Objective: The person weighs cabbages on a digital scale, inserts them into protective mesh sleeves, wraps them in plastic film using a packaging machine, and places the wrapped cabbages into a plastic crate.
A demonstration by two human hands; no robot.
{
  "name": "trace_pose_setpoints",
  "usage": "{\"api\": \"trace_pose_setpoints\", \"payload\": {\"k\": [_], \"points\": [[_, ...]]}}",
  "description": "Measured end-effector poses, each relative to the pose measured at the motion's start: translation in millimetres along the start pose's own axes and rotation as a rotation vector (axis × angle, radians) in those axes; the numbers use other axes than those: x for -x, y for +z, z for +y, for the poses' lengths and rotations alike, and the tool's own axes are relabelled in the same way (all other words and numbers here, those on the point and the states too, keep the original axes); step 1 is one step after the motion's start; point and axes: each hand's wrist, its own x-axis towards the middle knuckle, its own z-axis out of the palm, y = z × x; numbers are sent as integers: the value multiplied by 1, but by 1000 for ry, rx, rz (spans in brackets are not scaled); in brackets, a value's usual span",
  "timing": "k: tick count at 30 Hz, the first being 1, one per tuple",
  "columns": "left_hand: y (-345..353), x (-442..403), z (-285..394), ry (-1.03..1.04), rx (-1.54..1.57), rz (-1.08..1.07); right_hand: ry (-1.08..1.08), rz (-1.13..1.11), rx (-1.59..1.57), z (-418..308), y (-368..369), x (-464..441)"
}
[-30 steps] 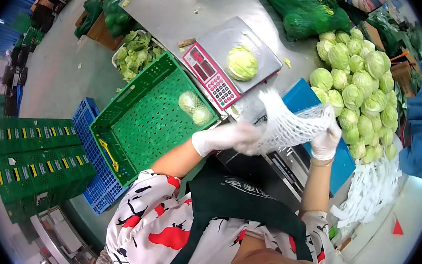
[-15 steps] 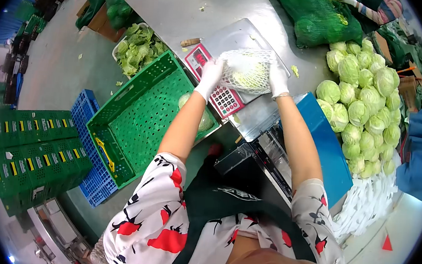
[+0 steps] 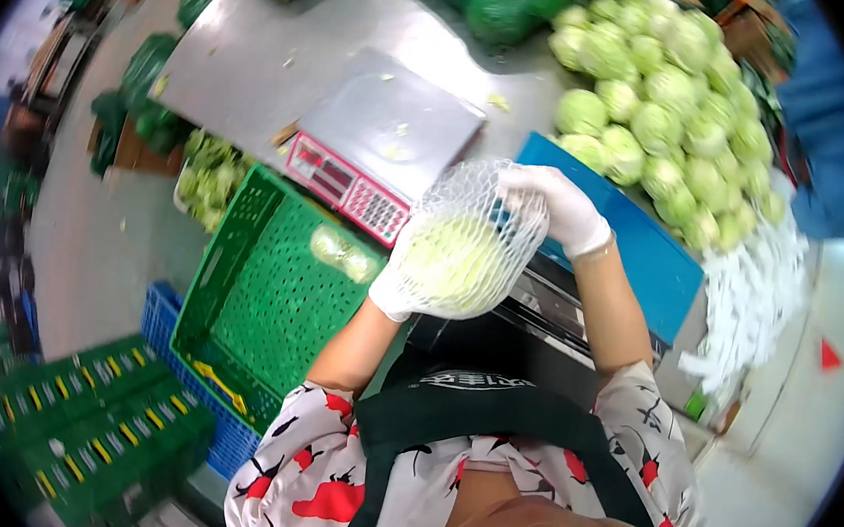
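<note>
A pale green cabbage (image 3: 454,266) in a white foam net (image 3: 458,191) is held up in front of my apron. My gloved left hand (image 3: 396,289) cups it from the left and below, with most of its fingers hidden behind it. At the upper right, my gloved right hand (image 3: 562,208) grips the gathered part of the net, its fingertips partly behind the mesh. Just beyond the cabbage lies a scale with a red-edged panel (image 3: 349,185) and a metal pan (image 3: 390,110) bearing only leaf scraps.
A green crate (image 3: 240,278) at left holds netted cabbages (image 3: 343,253) and sits over a blue crate (image 3: 163,313). Bare cabbages (image 3: 661,114) are heaped at right behind a blue panel (image 3: 634,252). White foam nets (image 3: 755,303) lie beside them. Leaf trimmings (image 3: 210,180) fill a container at left.
Both hands have lifted the netted cabbage off the scale and brought it toward my body. My right hand has shifted to the upper part of the net. The view has turned.
</note>
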Motion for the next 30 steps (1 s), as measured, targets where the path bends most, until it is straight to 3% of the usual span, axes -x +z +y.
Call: {"api": "trace_pose_setpoints", "payload": {"k": [1, 2, 4, 5, 6, 8, 11, 14, 15, 17, 18, 19, 20, 22, 23, 24, 26, 28, 30], "points": [[-2, -6, -13, -11, -178, -20, 269, 45, -530, 16, -31, 5], [17, -13, -13, -188, 147, -23, 100, 168, -416, 33, -50, 22], [59, -28, -22, -200, 99, 20, 80, 526, -261, 30, -45, 74], [75, -31, -32, -202, 85, 55, 98, 564, -245, 25, -42, 98], [88, -45, -44, -153, -20, 86, 128, 560, -358, 17, -33, 119], [83, -84, -80, 229, -394, 29, -152, 428, -588, 24, -12, 142], [78, -140, -98, 63, -571, -218, -314, 668, -227, 42, -44, 171], [94, -170, -108, 97, -802, -158, -383, 876, 90, 49, -52, 199], [99, -170, -113, 197, -1031, 72, -394, 951, 224, 63, -59, 202], [90, -167, -132, 315, -1377, -97, -345, 1133, 539, 99, -68, 201], [84, -164, -141, 375, -1546, -188, -360, 1173, 477, 103, -70, 200], [77, -161, -147, 299, -1818, -328, -371, 1209, 416, 106, -71, 198], [77, -156, -156, 396, -1869, -381, -379, 1244, 354, 107, -72, 196], [74, -148, -157, 259, -1615, -159, -360, 1235, 340, 107, -78, 207], [77, -138, -150, 401, -1651, -77, -359, 1254, 356, 119, -89, 215], [85, -122, -135, 574, -1792, -57, -347, 1273, 370, 131, -91, 228], [79, -89, -100, 883, -2194, -19, -327, 1471, 804, 118, -70, 266], [54, -51, -75, 883, -2589, 167, -201, 1640, 1225, 132, -62, 299], [32, -27, -75, 675, -2817, 308, 246, 1652, 1428, 155, -52, 312]]}}
